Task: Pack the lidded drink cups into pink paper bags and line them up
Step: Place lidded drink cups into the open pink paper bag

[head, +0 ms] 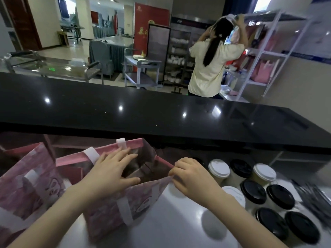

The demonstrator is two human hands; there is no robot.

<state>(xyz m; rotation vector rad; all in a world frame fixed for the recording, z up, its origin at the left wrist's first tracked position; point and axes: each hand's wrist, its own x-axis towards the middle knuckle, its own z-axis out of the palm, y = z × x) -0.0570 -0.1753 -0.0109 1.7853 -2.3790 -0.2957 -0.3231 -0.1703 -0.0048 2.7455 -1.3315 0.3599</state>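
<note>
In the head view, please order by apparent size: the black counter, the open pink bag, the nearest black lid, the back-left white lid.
1. black counter
2. open pink bag
3. nearest black lid
4. back-left white lid
The two lids may be equal in truth; the black one is nearer the camera.

The bag (136,197) is thin pink paper, printed and matt, with flat white handles (125,212) that look like matt paper too. The second bag (23,185), left of it, is the same paper. Under the bag, the bench (170,221) is white and smooth with a dull sheen. Right of the bag are plastic lids: black lids (280,196) with a faint gloss and white lids (218,168) that are matt. Behind the bag, the upper bench (143,111) looks like polished black stone, speckled and mirror-glossy.
</note>
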